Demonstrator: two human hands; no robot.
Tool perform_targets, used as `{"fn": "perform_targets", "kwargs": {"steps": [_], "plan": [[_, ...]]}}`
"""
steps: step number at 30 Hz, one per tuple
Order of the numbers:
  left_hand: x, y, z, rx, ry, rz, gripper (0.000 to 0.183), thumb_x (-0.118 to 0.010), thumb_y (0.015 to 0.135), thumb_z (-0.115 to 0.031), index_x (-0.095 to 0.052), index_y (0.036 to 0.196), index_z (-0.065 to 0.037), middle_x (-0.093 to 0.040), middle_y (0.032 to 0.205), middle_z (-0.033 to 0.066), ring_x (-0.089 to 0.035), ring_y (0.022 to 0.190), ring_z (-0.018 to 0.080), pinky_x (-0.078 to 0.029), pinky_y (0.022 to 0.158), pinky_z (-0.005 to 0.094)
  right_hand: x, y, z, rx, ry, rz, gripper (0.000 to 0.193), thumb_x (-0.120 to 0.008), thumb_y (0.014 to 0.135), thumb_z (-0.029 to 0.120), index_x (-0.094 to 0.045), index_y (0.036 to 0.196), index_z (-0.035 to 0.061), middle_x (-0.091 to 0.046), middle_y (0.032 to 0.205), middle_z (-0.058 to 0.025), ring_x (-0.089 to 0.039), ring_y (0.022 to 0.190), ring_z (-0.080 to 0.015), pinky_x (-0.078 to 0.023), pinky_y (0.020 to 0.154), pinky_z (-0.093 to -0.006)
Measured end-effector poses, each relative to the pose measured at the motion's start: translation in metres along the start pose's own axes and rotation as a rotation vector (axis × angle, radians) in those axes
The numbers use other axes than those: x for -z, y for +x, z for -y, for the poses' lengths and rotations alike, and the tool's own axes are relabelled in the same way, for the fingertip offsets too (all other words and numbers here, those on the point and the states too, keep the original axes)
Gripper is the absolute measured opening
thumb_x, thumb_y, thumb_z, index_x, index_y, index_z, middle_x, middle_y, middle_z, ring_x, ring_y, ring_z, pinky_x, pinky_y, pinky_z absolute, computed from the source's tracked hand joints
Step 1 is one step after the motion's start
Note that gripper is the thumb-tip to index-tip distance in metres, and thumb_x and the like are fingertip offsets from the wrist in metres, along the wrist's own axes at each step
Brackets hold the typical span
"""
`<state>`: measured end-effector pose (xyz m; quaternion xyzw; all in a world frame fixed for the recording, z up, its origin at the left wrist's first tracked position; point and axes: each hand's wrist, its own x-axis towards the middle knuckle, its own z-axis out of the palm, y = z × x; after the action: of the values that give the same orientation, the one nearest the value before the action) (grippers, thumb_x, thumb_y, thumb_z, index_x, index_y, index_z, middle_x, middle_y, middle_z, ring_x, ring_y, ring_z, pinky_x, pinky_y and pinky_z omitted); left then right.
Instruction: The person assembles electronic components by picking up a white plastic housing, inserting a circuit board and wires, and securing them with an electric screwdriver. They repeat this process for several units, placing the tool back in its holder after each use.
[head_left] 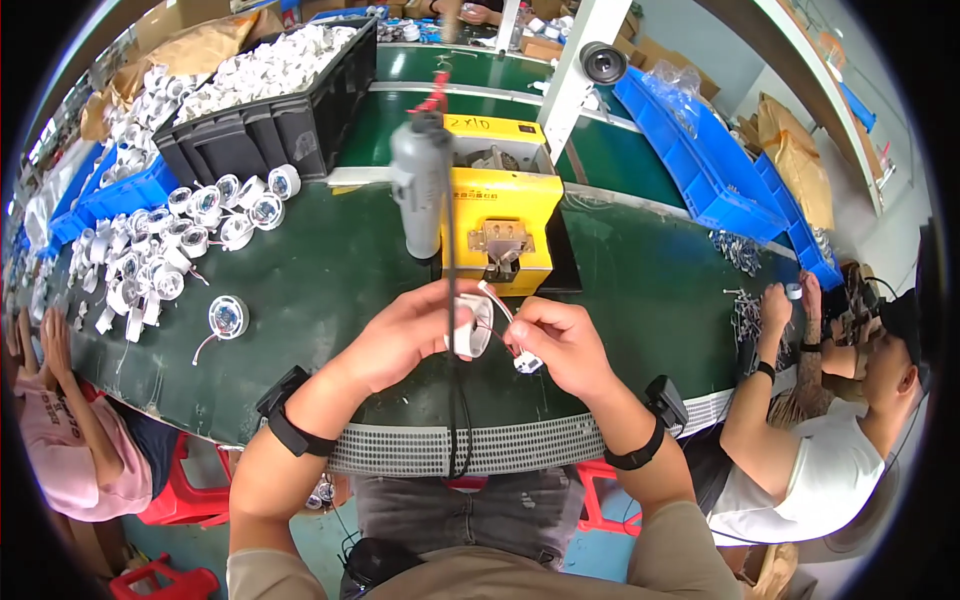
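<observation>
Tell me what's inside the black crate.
The black crate holds a big heap of small white parts. The heap covers its bottom, so anything lying underneath can't be seen.

Green bench (650,310) | black crate (250,150), far left | white round parts (163,280), left | yellow machine (505,205), middle | small pieces (737,251), right

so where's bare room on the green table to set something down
Two bare patches: between the lone white part and the left hand, and between the yellow machine and the loose metal pieces at the right. Crowded: far left, where white parts pile up by the black bin.
</observation>
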<state>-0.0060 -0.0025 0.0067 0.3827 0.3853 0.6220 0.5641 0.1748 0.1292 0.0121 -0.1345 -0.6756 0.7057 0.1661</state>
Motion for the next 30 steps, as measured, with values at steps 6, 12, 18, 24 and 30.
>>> {"fn": "perform_targets", "kwargs": {"steps": [6, 12, 18, 24, 30], "plan": [[-0.001, 0.003, 0.004, 0.155, -0.240, -0.057, 0.042, -0.043, 0.100, -0.031, -0.051, 0.125, 0.002, -0.063, 0.103, 0.0105, -0.065, 0.087, 0.0201, -0.055, 0.076, 0.0323, -0.005, 0.002, -0.005, 0.348, -0.487, -0.034, 0.008, -0.069, 0.079, 0.002, -0.062, 0.076, -0.0001, -0.057, 0.075, -0.0075, -0.055, 0.069, -0.0178, -0.043, 0.065, -0.0297], [-0.007, 0.001, 0.005, 0.181, -0.238, -0.067, 0.039, -0.051, 0.097, -0.024, -0.050, 0.127, 0.002, -0.063, 0.105, 0.0107, -0.065, 0.092, 0.0198, -0.055, 0.082, 0.0335, -0.012, 0.000, -0.010, 0.385, -0.638, -0.178, 0.010, -0.069, 0.079, 0.004, -0.059, 0.076, -0.0003, -0.054, 0.071, -0.0046, -0.055, 0.067, -0.0156, -0.042, 0.060, -0.0287], [-0.003, 0.003, 0.016, 0.096, -0.275, -0.168, 0.032, -0.053, 0.096, -0.014, -0.054, 0.125, 0.001, -0.063, 0.111, 0.0105, -0.064, 0.099, 0.0188, -0.054, 0.089, 0.0350, -0.019, 0.000, -0.004, 0.380, -0.597, -0.350, 0.027, -0.076, 0.076, 0.006, -0.060, 0.097, 0.0011, -0.053, 0.098, -0.0077, -0.056, 0.079, -0.0143, -0.048, 0.066, -0.0267], [-0.008, 0.002, 0.020, -0.051, -0.310, -0.176, 0.028, -0.049, 0.098, -0.012, -0.055, 0.121, 0.003, -0.060, 0.118, 0.0134, -0.061, 0.107, 0.0242, -0.052, 0.093, 0.0412, -0.001, -0.006, 0.007, 0.657, -0.889, -0.283, 0.026, -0.072, 0.078, 0.000, -0.064, 0.103, 0.0016, -0.067, 0.081, -0.0088, -0.065, 0.071, -0.0181, -0.053, 0.062, -0.0272], [-0.015, 0.001, 0.026, -0.113, -0.297, 0.036, 0.037, -0.048, 0.098, -0.011, -0.046, 0.134, -0.003, -0.051, 0.131, 0.0107, -0.054, 0.117, 0.0227, -0.043, 0.100, 0.0390, -0.020, -0.001, -0.003, 0.332, -0.130, -0.234, 0.017, -0.066, 0.084, -0.004, -0.065, 0.101, -0.0030, -0.067, 0.083, -0.0087, -0.066, 0.070, -0.0132, -0.054, 0.057, -0.0225]]}}
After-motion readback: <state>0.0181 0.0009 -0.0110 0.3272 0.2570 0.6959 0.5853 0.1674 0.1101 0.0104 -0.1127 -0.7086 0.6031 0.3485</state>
